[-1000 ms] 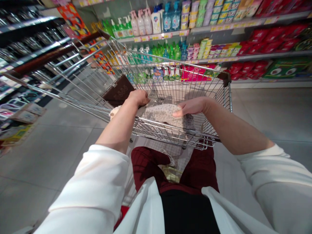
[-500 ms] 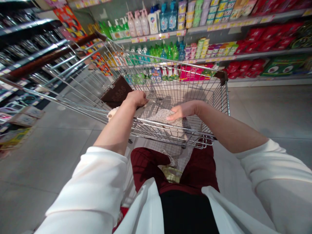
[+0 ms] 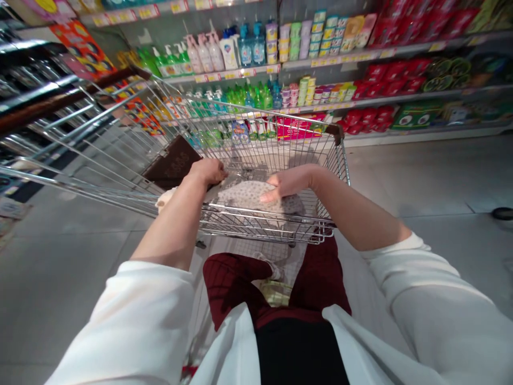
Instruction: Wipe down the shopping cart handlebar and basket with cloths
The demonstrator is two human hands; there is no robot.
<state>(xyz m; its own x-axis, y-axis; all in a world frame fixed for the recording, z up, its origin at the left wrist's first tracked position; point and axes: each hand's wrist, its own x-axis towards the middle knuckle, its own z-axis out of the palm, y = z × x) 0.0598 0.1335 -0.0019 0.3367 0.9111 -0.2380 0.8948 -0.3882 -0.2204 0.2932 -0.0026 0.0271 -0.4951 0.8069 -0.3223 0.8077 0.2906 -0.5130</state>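
A wire shopping cart (image 3: 256,222) stands in front of me. My left hand (image 3: 208,171) is closed in a fist inside the cart at its near end; what it grips is hidden. My right hand (image 3: 286,184) lies with fingers together on a pale speckled cloth bag (image 3: 244,193) that rests in the near part of the cart. A dark brown plastic flap (image 3: 173,163) with embossed characters leans just left of my left hand.
Shelves of soap bottles (image 3: 224,48) and red packets (image 3: 385,72) run across the far side of the aisle. Dark shelving (image 3: 28,91) lines the left. Grey tiled floor (image 3: 433,176) spreads to both sides. A dark round object (image 3: 503,213) lies on the floor at right.
The cart and both hands have shifted left in view and the shelves look farther away. My hands keep the same places on the cart and the bag.
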